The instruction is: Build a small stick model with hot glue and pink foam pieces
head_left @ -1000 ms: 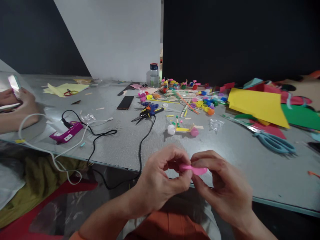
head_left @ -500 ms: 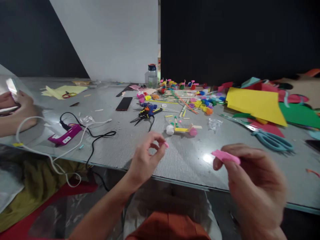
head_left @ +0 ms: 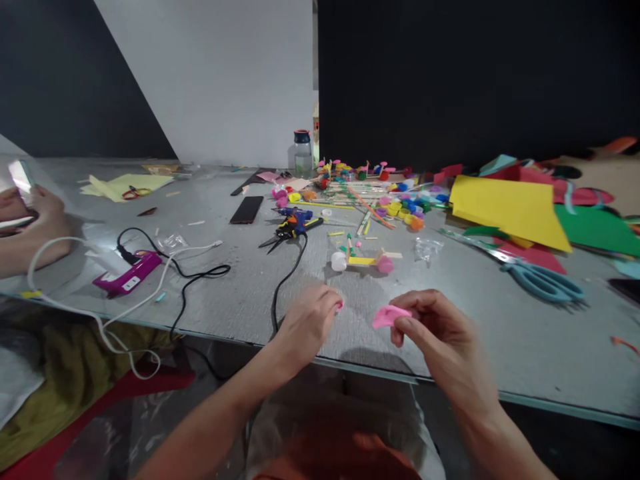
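Observation:
My right hand [head_left: 440, 333] pinches a flat, curved pink piece [head_left: 391, 317] between thumb and fingers, just above the table's front part. To its left, my left hand [head_left: 313, 323] is closed on a small pink scrap [head_left: 340, 306], mostly hidden by the fingers and slightly blurred. The two pink pieces are apart. Beyond both hands stands a small model car [head_left: 364, 261] with a yellow body strip, a white wheel and a pink wheel.
Pliers [head_left: 285, 235] and a blue glue gun [head_left: 295, 215] lie beyond my left hand. Big teal-handled scissors [head_left: 543, 283] are at right, near a yellow sheet [head_left: 510, 207]. A purple power strip [head_left: 129, 273] with cables sits left. Another person's hand [head_left: 50, 220] holds a phone.
My right hand has moved left and away from me with its pink piece, closer to my left hand. My left hand has turned palm-down and shifted slightly right, still pinching the scrap.

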